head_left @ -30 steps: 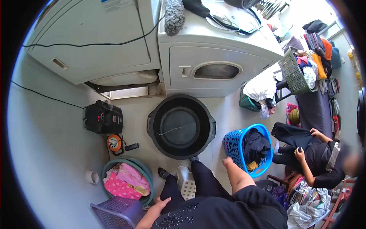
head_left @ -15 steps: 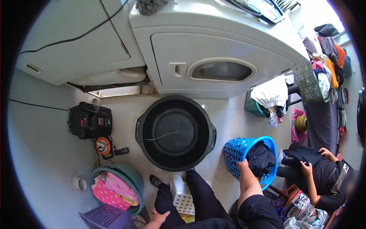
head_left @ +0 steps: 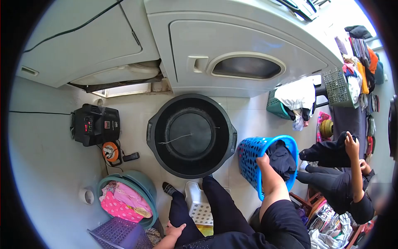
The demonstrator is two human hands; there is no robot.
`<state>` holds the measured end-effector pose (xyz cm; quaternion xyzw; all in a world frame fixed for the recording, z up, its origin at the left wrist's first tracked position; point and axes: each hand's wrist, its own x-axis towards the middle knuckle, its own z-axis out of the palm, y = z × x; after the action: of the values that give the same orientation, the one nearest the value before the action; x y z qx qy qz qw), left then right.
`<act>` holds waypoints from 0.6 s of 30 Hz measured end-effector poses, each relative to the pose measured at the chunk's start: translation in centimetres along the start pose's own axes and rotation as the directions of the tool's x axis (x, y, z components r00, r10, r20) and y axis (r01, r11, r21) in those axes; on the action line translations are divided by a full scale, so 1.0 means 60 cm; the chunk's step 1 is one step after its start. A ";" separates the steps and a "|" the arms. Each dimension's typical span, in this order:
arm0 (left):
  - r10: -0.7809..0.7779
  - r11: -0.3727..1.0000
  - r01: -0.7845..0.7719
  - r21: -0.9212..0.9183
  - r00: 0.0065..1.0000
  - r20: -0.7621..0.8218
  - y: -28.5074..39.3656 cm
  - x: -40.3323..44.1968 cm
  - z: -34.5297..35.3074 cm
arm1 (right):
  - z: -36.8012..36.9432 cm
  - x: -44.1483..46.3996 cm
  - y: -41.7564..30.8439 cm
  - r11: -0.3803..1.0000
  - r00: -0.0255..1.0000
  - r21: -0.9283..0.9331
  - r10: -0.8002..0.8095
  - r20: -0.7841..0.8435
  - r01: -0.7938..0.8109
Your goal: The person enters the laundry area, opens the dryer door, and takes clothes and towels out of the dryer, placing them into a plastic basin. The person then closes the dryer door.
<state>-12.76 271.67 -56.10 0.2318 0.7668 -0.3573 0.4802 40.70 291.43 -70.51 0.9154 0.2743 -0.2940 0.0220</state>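
Note:
My right hand [head_left: 263, 161] grips the rim of a blue perforated laundry basket [head_left: 248, 159], which leans with its mouth tipped to the right. Dark clothes [head_left: 282, 159] fill its opening. Flat on my left leg rests my left hand [head_left: 175, 229], fingers extended, holding nothing. In front of my feet, left of the basket, lies a large black round tub [head_left: 190, 135] with a thin pale string across its bottom.
A dryer [head_left: 240, 45] stands ahead. On the left are a black speaker [head_left: 97, 125], an orange cord reel [head_left: 111, 151] and a green tub [head_left: 151, 199] with pink clothes. Another person [head_left: 344, 186] at right holds a dark garment [head_left: 329, 152]. A green basket [head_left: 275, 106] holds laundry.
The view has tilted slightly downward. The blue basket has come a little closer to the black tub, my right hand still on its rim. The other person has raised the dark garment.

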 end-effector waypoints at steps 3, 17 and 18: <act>0.001 1.000 -0.002 -0.019 1.000 -0.014 -0.006 0.000 0.005 | -0.007 0.012 -0.094 0.995 1.000 0.095 -0.019 0.005 0.019; 0.013 0.988 -0.005 -0.156 0.998 0.054 -0.035 0.004 0.009 | 0.097 -0.091 -0.213 0.965 0.957 0.028 -0.263 0.122 0.262; 0.012 0.987 -0.002 -0.161 0.998 0.059 -0.037 0.002 0.007 | 0.111 -0.089 -0.205 0.959 0.953 0.037 -0.283 0.110 0.281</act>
<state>-14.10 269.94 -55.63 0.1843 0.7776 -0.2993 0.5213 27.24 297.93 -71.56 0.8487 0.3974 -0.3487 -0.0142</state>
